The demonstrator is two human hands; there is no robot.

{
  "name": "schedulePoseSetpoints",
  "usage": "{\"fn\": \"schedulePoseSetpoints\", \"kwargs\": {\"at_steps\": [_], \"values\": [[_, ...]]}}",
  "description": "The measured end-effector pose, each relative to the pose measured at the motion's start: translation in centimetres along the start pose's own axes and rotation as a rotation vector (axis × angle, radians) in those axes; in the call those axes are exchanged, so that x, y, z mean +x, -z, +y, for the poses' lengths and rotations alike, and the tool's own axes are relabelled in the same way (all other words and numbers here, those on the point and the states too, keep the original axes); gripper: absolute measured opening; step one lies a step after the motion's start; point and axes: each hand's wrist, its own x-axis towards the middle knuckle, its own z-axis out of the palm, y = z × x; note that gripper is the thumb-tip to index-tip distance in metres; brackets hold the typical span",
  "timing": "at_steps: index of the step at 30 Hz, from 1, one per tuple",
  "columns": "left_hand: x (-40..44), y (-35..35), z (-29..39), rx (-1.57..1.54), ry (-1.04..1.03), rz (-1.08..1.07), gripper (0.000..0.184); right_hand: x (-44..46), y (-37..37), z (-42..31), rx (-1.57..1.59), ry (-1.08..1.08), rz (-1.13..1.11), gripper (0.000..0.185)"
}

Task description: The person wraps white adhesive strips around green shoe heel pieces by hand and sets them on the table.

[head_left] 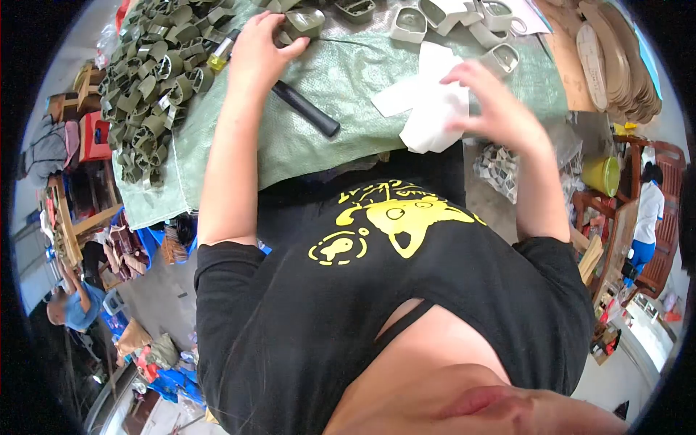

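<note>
My left hand (261, 45) is over the green woven sheet (348, 83), thumb and fingers spread, with its fingertips at the edge of an olive-green loop piece (304, 23). Just below it lies a black rod-like tool (308, 110). On the right, my right hand (482, 101) is blurred by motion, its fingers apart above crumpled white sheets (433, 119). Whether its fingertips touch the sheets is unclear. Several pale loop pieces (409, 25) lie beyond this hand.
A large heap of olive-green loops (156, 80) covers the sheet's left side. A small yellow-capped bottle (220, 56) lies beside it. Stacked brown insole shapes (620, 61) are at the far right. A yellow-green bucket (600, 176) stands on the right. Two people are in the background.
</note>
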Motion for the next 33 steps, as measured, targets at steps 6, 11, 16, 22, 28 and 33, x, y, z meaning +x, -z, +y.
{"fn": "schedulePoseSetpoints", "kwargs": {"at_steps": [6,11,16,22,28,33], "values": [[-0.4,2.7,1.9,-0.006,-0.008,0.049,0.048,-2.2,-4.1,0.8,-0.065,0.064,0.046,0.041],[-0.5,3.4,1.8,-0.319,0.168,-0.151,0.051,-2.3,-2.8,1.4,0.113,0.066,0.039,0.035],[0.3,4.2,2.8,-0.194,0.054,-0.339,0.050,-2.9,-2.8,2.1,0.372,-0.110,0.079,0.027],[2.4,5.3,2.9,-0.164,-0.031,-0.551,0.052,-3.4,-3.7,3.5,0.305,0.011,0.137,0.018],[1.6,5.2,2.6,-0.259,0.019,-0.599,0.051,-3.2,-3.9,3.2,0.426,-0.098,0.120,0.024],[0.5,3.3,0.4,-0.829,0.343,-0.331,0.044,-2.7,-4.8,3.2,0.453,-0.204,0.196,0.029]]}}
